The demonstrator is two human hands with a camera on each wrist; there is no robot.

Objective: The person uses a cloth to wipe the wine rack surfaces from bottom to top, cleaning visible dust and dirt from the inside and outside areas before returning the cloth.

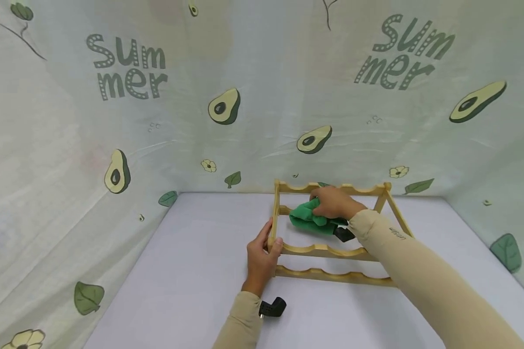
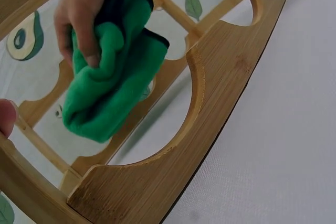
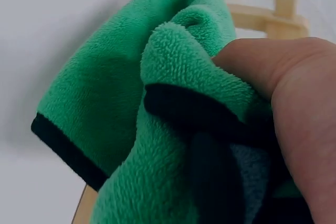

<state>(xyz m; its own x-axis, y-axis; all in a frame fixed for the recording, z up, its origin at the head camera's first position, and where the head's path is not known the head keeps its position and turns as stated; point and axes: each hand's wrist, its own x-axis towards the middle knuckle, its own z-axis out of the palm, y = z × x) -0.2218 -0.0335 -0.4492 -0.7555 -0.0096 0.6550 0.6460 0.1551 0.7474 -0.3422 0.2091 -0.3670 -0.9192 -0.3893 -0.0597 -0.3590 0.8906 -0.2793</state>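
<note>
R hand gripping bunched green cloth w/ dark trim, inside frame of wooden rack, betw. front & back rails. L hand holds rack's L front corner, thumb nr upper front rail. Rack's on white surface, nr avocado-print backdrop.

Hands: two were in view
Wooden rack: one stood
Green cloth: one was there
Sleeves: two showed
Tabletop: one
"Summer" prints: two appeared
Flower prints: three showed (one was cut off by the edge)
</note>
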